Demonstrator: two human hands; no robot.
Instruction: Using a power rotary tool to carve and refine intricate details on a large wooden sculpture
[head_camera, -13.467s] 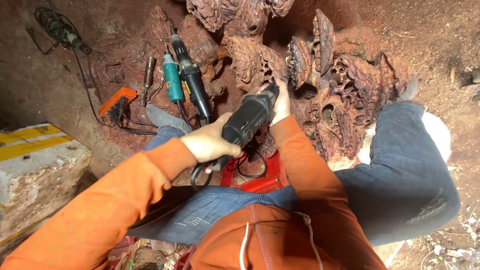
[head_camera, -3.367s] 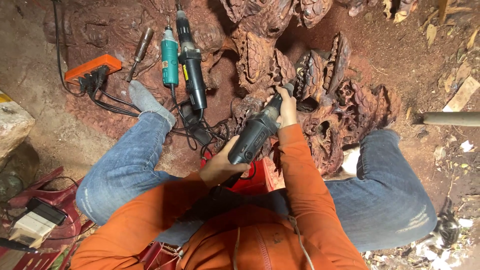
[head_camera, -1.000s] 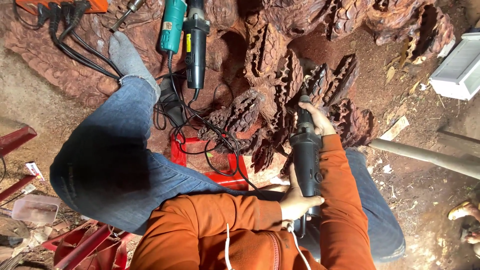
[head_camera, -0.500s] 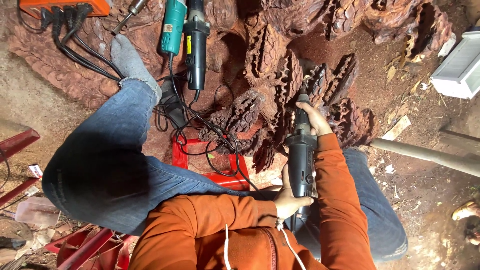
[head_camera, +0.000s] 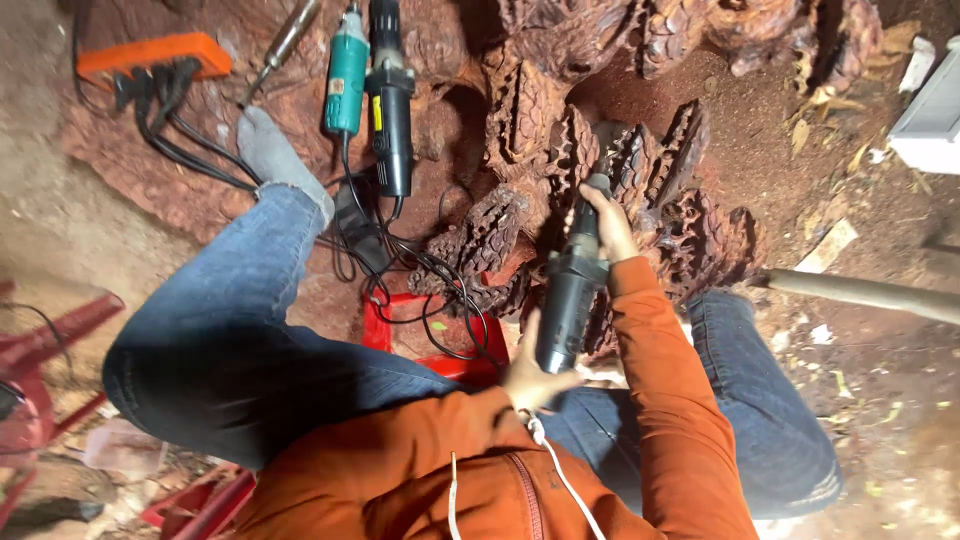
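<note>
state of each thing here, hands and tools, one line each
black power tool: held in both hands, nose against the carved wood
left hand: gripping the tool's rear end
right hand: wrapped around its front
teal tool: lying unused
second black tool: lying unused
orange power strip: cables plugged in

Grinder (head_camera: 572, 290) tip: hiding behind my right hand (head_camera: 605, 222). White box (head_camera: 928, 122): running off the right edge. Teal tool (head_camera: 346, 75): top getting cropped.
</note>
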